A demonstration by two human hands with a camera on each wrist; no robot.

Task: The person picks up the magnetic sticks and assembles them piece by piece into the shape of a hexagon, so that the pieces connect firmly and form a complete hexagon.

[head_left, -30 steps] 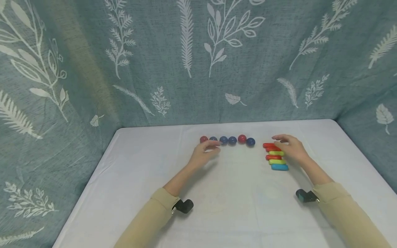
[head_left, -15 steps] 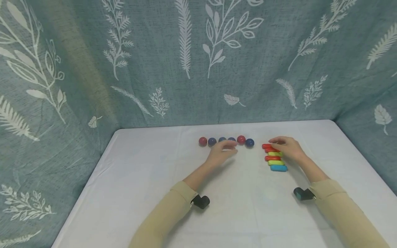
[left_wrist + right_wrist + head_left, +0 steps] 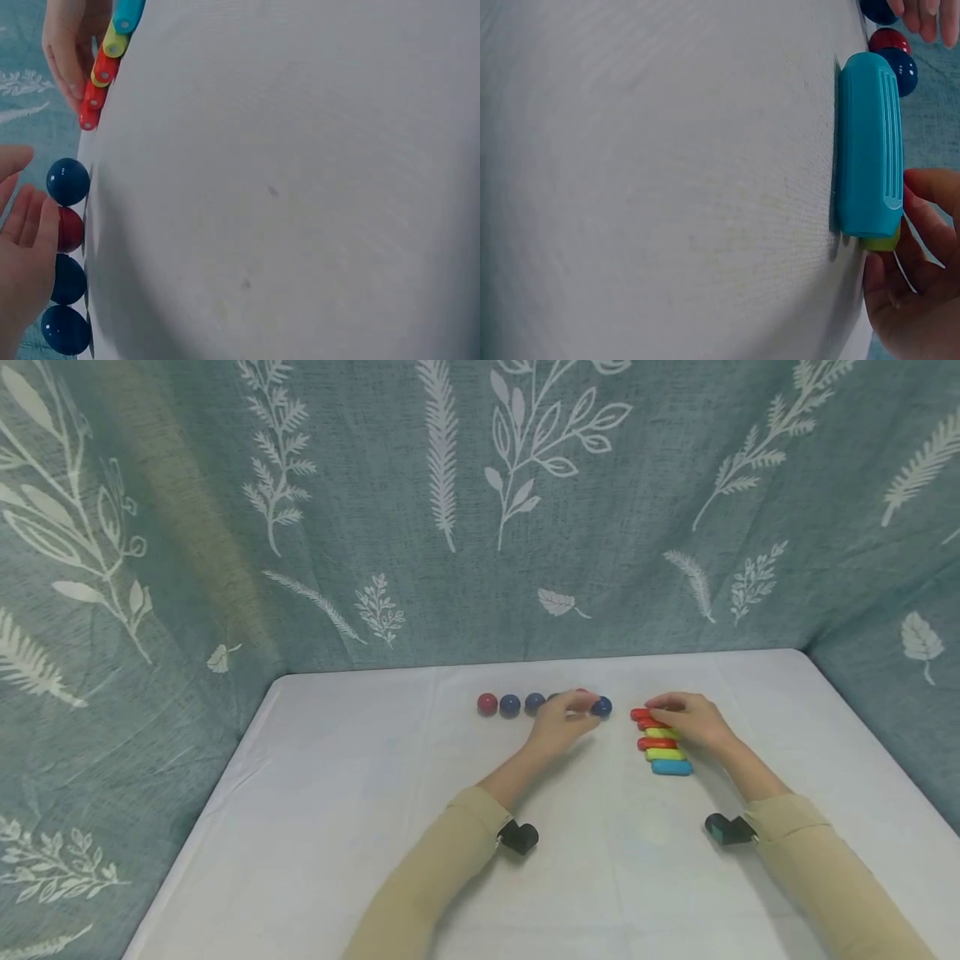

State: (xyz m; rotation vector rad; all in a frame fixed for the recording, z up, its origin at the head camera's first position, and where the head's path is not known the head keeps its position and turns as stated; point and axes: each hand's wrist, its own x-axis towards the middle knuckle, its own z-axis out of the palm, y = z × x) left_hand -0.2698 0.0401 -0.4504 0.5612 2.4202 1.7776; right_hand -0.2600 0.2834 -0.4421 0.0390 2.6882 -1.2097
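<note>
A row of glossy balls lies toward the far side of the table: a red ball (image 3: 487,704) at the left end, several blue ones after it, then a red ball (image 3: 71,229) and a blue ball (image 3: 603,707) at the right end. My left hand (image 3: 561,725) hovers at the right part of this row, fingers loosely bent and holding nothing; it partly hides the balls behind it. My right hand (image 3: 693,720) lies over the right ends of several rounded plastic sticks, fingers relaxed. Red sticks (image 3: 657,744) and yellow-green sticks (image 3: 664,755) line up above a ribbed blue stick (image 3: 868,142).
A white cloth (image 3: 315,793) covers the table. Behind it and at both sides hangs a grey-green curtain (image 3: 337,510) with white leaf prints. A small black camera (image 3: 519,837) sits at the left wrist, another black camera (image 3: 729,829) at the right.
My left hand has moved rightward along the row, from the left balls to the right end. The balls and sticks keep their places, and my right hand stays by the sticks.
</note>
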